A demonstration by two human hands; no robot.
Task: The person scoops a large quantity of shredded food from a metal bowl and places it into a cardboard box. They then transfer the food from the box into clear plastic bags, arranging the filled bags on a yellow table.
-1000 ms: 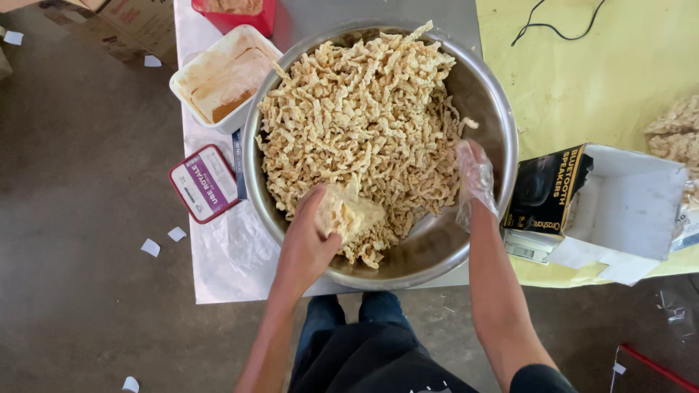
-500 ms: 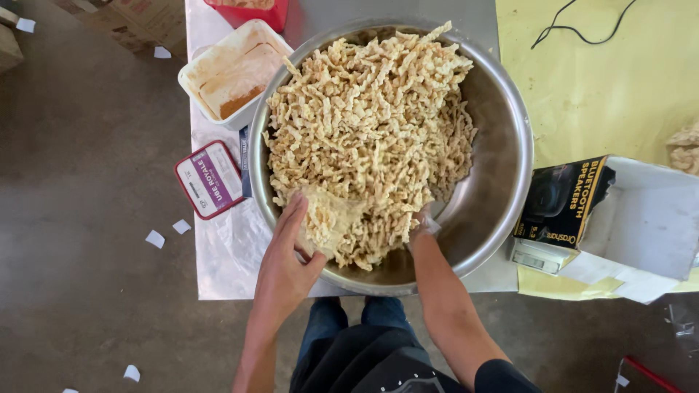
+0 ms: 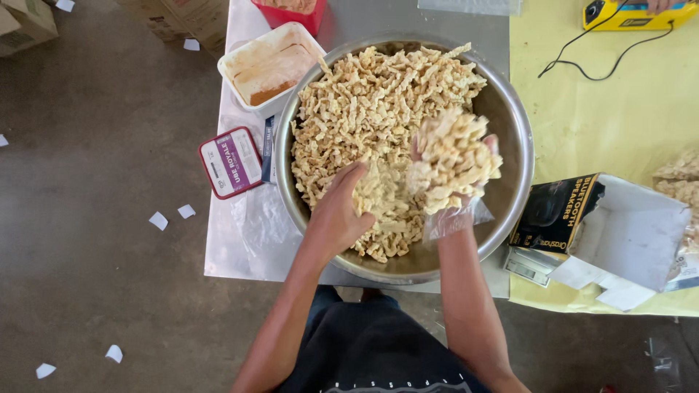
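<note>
Over the big steel bowl (image 3: 513,109) on the worktop (image 3: 408,18), the right hand (image 3: 451,156), in a thin clear plastic glove, lifts a heaped clump of pale, twisted fried strips (image 3: 378,102); its grip is closed around them. The left hand (image 3: 342,211) is buried in the pile, its grip hidden (likely scooping). Left of the bowl sits a white tub (image 3: 251,54) with brown residue.

The left hand (image 3: 342,215) digs into pale, twisted fried strips (image 3: 364,116) heaped in a wide steel bowl (image 3: 513,124) on the counter (image 3: 408,18); the plastic-gloved right hand (image 3: 455,171) lifts a clump, its grip cupped full.
</note>
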